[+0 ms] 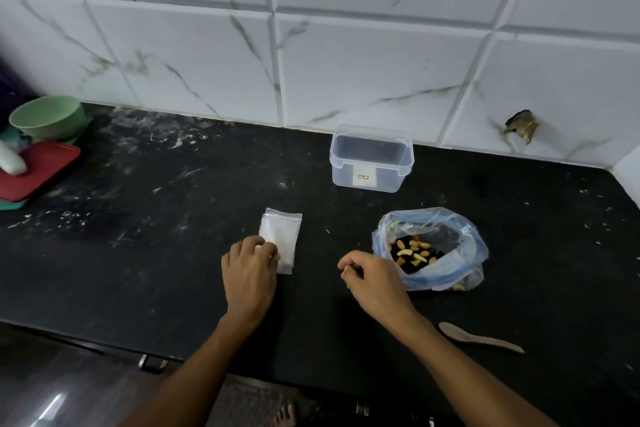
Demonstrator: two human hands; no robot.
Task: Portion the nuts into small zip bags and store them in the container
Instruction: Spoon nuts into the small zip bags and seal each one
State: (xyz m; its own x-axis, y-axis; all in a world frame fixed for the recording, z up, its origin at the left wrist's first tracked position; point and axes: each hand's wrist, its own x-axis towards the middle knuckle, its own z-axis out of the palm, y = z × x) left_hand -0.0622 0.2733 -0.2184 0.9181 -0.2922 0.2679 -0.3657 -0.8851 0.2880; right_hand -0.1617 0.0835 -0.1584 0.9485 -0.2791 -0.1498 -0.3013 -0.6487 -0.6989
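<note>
Left hand (250,269) pinched the small zip bags (281,238) on the desk (173,253), right hand (372,279) loosely curled, empty, beside the nut bag (433,250).

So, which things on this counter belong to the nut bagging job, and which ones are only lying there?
For the job:
- small zip bags, under the left hand
- open bag of nuts, beside the right hand
- clear container, open, nothing inside
- wooden spoon, probably

Only lying there:
- green bowl
- red tray
</note>
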